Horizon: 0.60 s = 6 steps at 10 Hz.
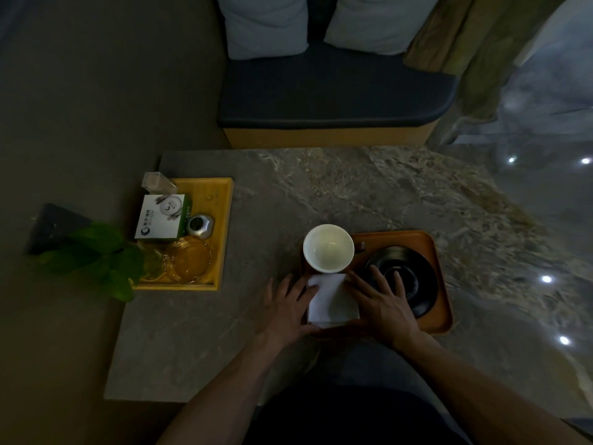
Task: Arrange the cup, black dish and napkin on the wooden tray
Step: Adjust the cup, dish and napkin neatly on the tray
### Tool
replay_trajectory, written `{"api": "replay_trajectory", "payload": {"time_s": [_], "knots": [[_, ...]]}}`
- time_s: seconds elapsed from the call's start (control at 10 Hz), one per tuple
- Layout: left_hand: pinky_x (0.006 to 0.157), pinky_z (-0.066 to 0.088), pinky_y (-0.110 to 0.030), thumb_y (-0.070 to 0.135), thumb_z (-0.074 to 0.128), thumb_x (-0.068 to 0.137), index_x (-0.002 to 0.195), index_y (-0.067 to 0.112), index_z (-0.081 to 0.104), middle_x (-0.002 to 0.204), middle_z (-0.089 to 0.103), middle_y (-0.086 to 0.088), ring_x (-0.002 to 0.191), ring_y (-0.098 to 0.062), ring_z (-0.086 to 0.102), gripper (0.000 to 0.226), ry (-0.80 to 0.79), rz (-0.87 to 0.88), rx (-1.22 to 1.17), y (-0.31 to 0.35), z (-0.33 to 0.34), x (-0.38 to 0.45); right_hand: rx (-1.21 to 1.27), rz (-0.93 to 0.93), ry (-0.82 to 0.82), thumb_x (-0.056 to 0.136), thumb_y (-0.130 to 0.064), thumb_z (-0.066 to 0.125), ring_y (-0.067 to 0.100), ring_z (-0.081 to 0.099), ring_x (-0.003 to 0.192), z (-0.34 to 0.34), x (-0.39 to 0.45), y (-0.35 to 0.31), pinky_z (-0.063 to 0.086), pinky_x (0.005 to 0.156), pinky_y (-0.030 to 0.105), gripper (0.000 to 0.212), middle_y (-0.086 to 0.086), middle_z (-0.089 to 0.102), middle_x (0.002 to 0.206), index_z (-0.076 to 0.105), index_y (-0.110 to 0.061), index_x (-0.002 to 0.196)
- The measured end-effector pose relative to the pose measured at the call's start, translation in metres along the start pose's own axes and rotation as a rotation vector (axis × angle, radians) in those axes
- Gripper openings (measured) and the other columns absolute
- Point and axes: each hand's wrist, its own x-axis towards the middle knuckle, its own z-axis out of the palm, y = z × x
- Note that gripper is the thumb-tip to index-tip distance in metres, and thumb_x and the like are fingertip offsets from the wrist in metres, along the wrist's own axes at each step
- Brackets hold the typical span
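Observation:
A brown wooden tray [441,303] lies on the stone table near its front edge. At the tray's back left an empty white cup [328,247] stands upright. A black dish [414,274] fills the tray's right half. A folded white napkin [332,300] lies flat at the tray's front left, just in front of the cup. My left hand [287,308] rests flat against the napkin's left edge, fingers spread. On the napkin's right edge lies my right hand [383,301], its fingertips reaching over the rim of the black dish.
A yellow tray [224,220] at the table's left holds a white box, a clear container, a silver object and glass dishes. Green leaves [96,255] overhang its left side. A dark cushioned bench [337,94] stands behind the table [353,187]. Glossy floor lies to the right.

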Motion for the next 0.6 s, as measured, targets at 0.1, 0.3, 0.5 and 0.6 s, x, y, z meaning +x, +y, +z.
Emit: {"api": "replay_trajectory", "payload": {"time_s": [0.1,0.3,0.5,0.6], "knots": [[0.116,0.010,-0.058,0.072,0.054,0.079,0.150,0.033,0.025,0.161,0.019,0.003,0.146,-0.029,0.013,0.086,-0.007,0.000,0.014,0.003,-0.006,-0.002,-0.024,0.032,-0.005,0.087,-0.065,0.046,0.034,-0.015,0.147,-0.002,-0.005,-0.007,-0.007,0.113,0.069,0.080,-0.010,-0.003,0.163,0.008,-0.038,0.152],[0.117,0.006,-0.060,0.064,0.057,0.082,0.148,0.032,0.029,0.161,0.017,-0.001,0.147,-0.030,0.011,0.079,-0.038,0.034,-0.003,0.007,-0.014,-0.012,0.024,0.107,0.048,0.087,-0.066,0.047,0.030,-0.010,0.148,-0.006,-0.023,-0.021,-0.008,0.115,0.064,0.074,-0.009,0.009,0.163,0.020,-0.037,0.150],[0.117,0.018,-0.050,0.054,0.058,0.088,0.140,0.031,0.043,0.151,0.037,0.000,0.141,-0.021,0.029,0.059,-0.006,0.080,-0.149,0.008,-0.023,-0.030,0.126,0.144,0.152,0.088,-0.058,0.051,0.026,0.010,0.149,-0.013,-0.051,-0.026,0.006,0.118,0.056,0.056,-0.007,0.034,0.155,0.042,-0.038,0.139],[0.112,0.031,-0.044,0.050,0.059,0.089,0.133,0.029,0.051,0.141,0.049,0.002,0.132,-0.017,0.041,0.050,0.023,0.083,-0.216,0.010,-0.027,-0.039,0.151,0.146,0.151,0.087,-0.059,0.051,0.023,0.020,0.146,-0.018,-0.060,-0.019,0.015,0.118,0.053,0.052,-0.009,0.042,0.150,0.046,-0.039,0.135]]}}
